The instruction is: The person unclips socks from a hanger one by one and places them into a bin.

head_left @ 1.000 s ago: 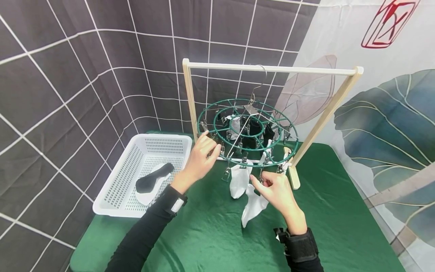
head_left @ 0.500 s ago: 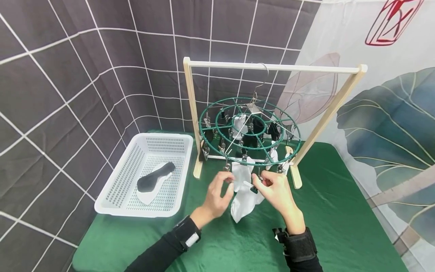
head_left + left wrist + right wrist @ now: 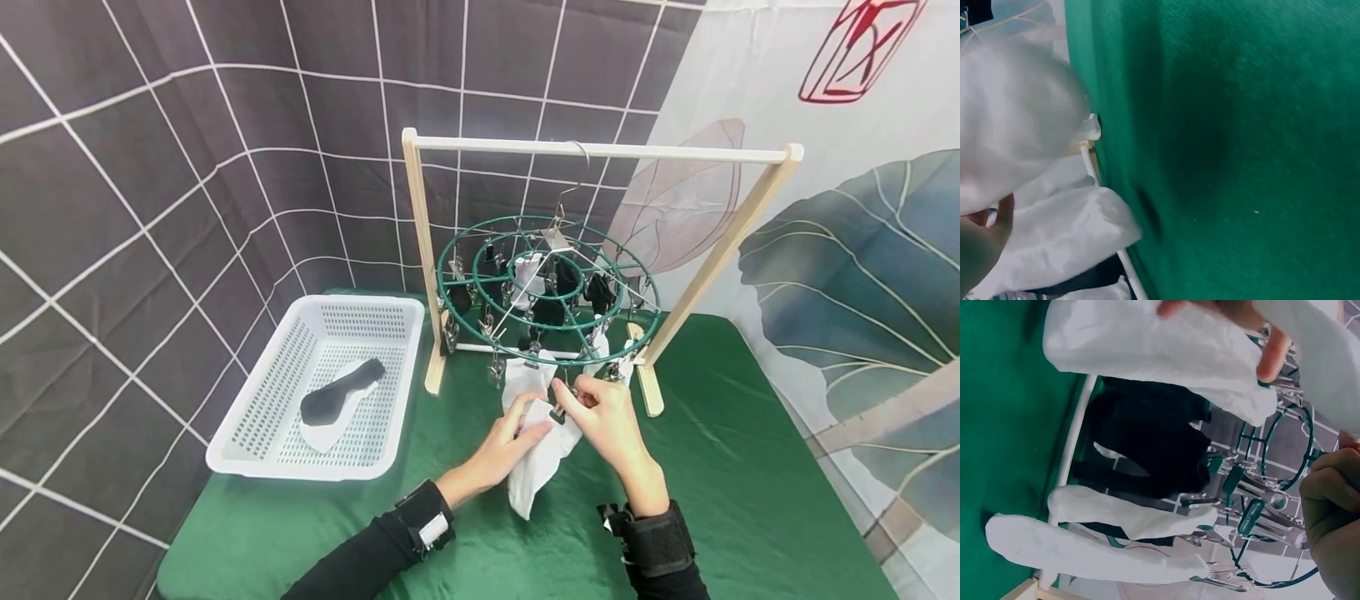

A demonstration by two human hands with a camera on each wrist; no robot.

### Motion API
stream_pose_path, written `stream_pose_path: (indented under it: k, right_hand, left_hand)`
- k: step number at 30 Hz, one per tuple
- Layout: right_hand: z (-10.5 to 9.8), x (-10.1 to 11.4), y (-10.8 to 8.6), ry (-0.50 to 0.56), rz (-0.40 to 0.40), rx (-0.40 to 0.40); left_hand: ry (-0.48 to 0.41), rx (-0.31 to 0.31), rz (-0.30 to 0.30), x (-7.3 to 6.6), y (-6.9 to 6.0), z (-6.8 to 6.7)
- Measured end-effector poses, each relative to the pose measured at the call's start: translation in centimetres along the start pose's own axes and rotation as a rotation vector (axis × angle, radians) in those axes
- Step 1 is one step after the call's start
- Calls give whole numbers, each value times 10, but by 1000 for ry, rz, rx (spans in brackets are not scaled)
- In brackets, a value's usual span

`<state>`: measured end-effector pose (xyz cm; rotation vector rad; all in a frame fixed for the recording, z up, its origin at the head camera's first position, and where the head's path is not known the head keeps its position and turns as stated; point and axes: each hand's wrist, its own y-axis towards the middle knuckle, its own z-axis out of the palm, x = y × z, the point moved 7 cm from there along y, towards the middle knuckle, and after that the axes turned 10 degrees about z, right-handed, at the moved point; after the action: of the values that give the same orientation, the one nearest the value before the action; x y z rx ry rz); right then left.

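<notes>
The left hand [image 3: 498, 450] pinches a white sock [image 3: 534, 482] near its upper end, thumb on the near side, while the right hand [image 3: 613, 423] grips a metal clip [image 3: 557, 414] just beside it; whether the clip's mouth has caught any fabric I cannot tell. The sock hangs loose in front of the round green hanger [image 3: 551, 328], above the table [image 3: 457, 546]. It looks light, soft and limp, likely to fold or twist but not to break, so the cuff, spread flat between thumb and fingers, seems the best place to hold it. The clip looks stiff and sprung, best squeezed at its handles. Room is tight behind, where a neighbouring sock [image 3: 517, 379] hangs very close and could snag, and the hanger's rim lies just above the fingers. Toward the person the space is open, and the plastic basket [image 3: 352, 315] stands well apart on the left.
</notes>
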<state>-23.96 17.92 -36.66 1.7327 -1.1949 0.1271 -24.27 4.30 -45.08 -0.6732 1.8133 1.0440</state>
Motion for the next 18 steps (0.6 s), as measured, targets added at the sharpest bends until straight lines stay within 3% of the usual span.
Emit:
stream_pose_path:
  k: [2, 8, 13, 18]
  right_hand:
    - [-2, -2, 0, -4, 13, -9]
    - [-1, -14, 0, -7, 83, 0]
    - [1, -11, 1, -10, 67, -16]
    - [0, -7, 1, 2, 39, -27]
  left_hand:
    - [-7, 2, -14, -4, 0, -4]
    - [84, -12, 7, 26, 2, -5]
    - [148, -10, 28, 26, 3, -9]
    - [351, 51, 94, 14, 6, -11]
